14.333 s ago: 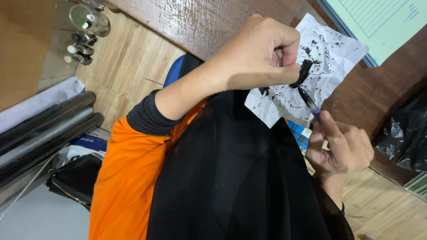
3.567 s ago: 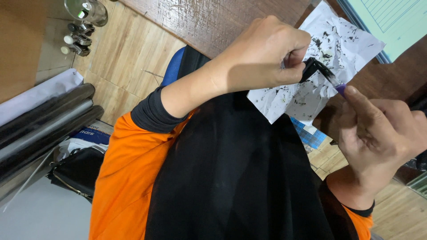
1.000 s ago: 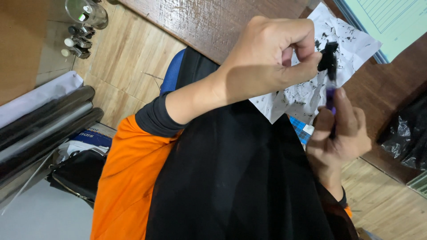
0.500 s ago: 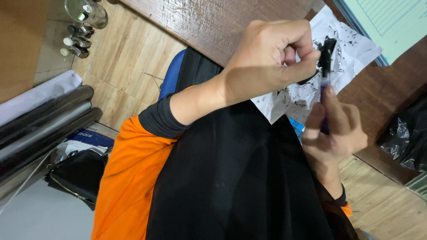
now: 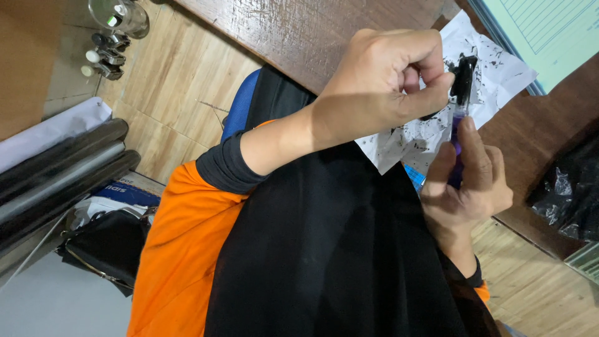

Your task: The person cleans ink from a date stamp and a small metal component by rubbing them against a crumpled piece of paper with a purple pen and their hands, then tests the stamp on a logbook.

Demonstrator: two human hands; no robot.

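Observation:
My left hand reaches across from the orange sleeve and pinches a small black piece between thumb and fingers. My right hand sits just below it and grips a thin purple tool held upright, with its tip touching the black piece. Both are held over a crumpled white paper speckled with black flecks, which lies on the dark wooden desk. A black garment covers my lap and hides my right forearm.
A pale green sheet lies at the desk's far corner, and a black plastic bag at the right. On the floor to the left are a glass jar, dark tubes and a black bag. A blue chair edge shows.
Over several seconds my right hand has dropped from a raised, slanted hold to below the black piece, with the purple tool now upright. In the last half second hardly anything moved.

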